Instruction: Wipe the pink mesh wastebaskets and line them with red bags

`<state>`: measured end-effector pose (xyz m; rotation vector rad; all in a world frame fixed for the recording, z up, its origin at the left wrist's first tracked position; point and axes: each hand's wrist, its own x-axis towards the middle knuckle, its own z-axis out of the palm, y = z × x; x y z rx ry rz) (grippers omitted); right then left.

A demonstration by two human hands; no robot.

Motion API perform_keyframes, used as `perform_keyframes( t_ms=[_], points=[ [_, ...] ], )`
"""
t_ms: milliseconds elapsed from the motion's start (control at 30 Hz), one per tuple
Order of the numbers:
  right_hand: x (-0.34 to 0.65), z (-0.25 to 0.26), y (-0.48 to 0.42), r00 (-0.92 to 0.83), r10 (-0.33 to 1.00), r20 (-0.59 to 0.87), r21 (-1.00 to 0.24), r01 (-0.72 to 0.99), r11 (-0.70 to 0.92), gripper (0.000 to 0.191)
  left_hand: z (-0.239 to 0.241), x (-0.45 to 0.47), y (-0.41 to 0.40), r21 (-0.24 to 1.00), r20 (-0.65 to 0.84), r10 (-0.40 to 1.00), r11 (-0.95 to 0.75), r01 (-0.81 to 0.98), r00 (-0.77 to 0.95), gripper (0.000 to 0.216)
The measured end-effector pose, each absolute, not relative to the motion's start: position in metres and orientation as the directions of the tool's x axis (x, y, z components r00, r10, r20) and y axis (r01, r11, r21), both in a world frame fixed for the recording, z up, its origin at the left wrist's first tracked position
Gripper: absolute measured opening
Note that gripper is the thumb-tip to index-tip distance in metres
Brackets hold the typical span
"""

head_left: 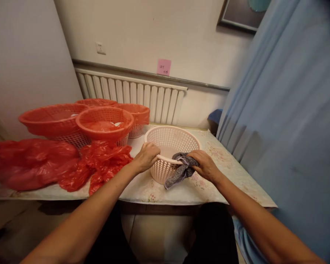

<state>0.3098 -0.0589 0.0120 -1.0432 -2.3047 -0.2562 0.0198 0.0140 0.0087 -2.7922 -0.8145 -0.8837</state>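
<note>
A pale pink perforated plastic basket stands near the front of the table. My left hand is closed over its near rim on the left side. My right hand grips a crumpled grey cloth and presses it against the basket's near rim and outer wall. The cloth's tail hangs down the outside of the basket toward the tabletop.
Several red baskets lined with red plastic stand at the back left. Loose red plastic bags lie in front of them. The table has a floral cover. A blue curtain hangs close on the right; a radiator runs along the wall.
</note>
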Motion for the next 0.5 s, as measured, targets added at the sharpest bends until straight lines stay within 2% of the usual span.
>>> perform_keyframes(
  t_ms=[133, 267, 367, 500],
  points=[
    [0.259, 0.011, -0.079, -0.394, 0.688, 0.609, -0.122, 0.811, 0.572, 0.029, 0.008, 0.029, -0.015, 0.032, 0.556, 0.462, -0.842, 0.538, 0.691, 0.009],
    [0.21, 0.02, -0.099, -0.313, 0.758, 0.572, -0.134, 0.876, 0.463, 0.027, 0.005, 0.033, -0.027, 0.069, 0.571, 0.479, -0.838, 0.542, 0.667, 0.01],
    [0.202, 0.025, -0.106, -0.347, 0.774, 0.53, -0.114, 0.875, 0.471, 0.029, 0.007, 0.025, -0.021, 0.09, 0.554, 0.47, -0.854, 0.512, 0.687, 0.012],
    [0.229, 0.025, -0.103, -0.46, 0.748, 0.478, -0.112, 0.813, 0.572, 0.031, 0.009, 0.014, -0.012, 0.081, 0.543, 0.438, -0.877, 0.474, 0.717, 0.016]
  ],
)
